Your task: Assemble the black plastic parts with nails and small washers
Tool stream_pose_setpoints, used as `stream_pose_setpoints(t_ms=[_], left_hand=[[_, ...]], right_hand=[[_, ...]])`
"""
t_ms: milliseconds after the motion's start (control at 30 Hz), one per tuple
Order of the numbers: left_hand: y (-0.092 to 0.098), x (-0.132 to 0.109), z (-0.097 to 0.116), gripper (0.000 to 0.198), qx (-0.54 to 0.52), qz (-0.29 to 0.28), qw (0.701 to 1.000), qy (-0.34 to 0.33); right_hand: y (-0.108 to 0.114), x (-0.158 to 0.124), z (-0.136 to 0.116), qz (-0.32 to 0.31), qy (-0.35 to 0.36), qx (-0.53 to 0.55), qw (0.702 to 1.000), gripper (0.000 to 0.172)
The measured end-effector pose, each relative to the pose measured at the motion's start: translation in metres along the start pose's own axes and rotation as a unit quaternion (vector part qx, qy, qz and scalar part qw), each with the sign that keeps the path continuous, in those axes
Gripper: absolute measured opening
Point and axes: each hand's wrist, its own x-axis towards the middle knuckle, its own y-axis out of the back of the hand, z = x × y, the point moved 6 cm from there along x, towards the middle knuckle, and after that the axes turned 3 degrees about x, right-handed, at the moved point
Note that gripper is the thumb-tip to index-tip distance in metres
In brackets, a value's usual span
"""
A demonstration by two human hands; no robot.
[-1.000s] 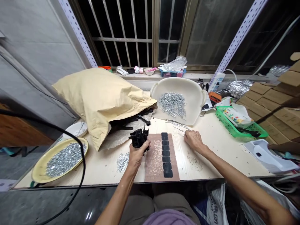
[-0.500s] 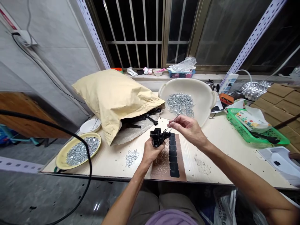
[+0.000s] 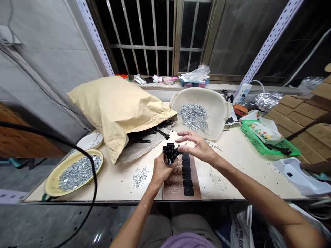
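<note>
Head view: left hand (image 3: 162, 168) is wrapped around a black plastic part (image 3: 169, 153), above the brown mat's (image 3: 196, 179) far end. Right hand (image 3: 198, 147) has fingers spread, thumb beside the part; contact unclear. Yellow dish (image 3: 50, 184) sits by the table's (image 3: 232, 165) near left corner.

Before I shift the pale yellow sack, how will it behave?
The sack will probably crumple rather than stay stiff: its skin is creased. It may be weighty, since it bulges. Black parts at its open mouth could slide out if tipped.
</note>
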Motion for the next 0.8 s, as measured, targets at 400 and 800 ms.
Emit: stream_pose_setpoints(t_ms=[400,800], left_hand=[[0.024,-0.001,0.032,0.023,0.091,0.041,0.993,-0.061],[0.011,0.009,0.02,0.011,0.146,0.001,0.985,-0.093]], right_hand=[[0.084,-0.077,0.18,0.016,-0.27,-0.47,0.84,0.023],[0.073,-0.054,0.109,0.017,-0.146,-0.419,0.896,0.02]])
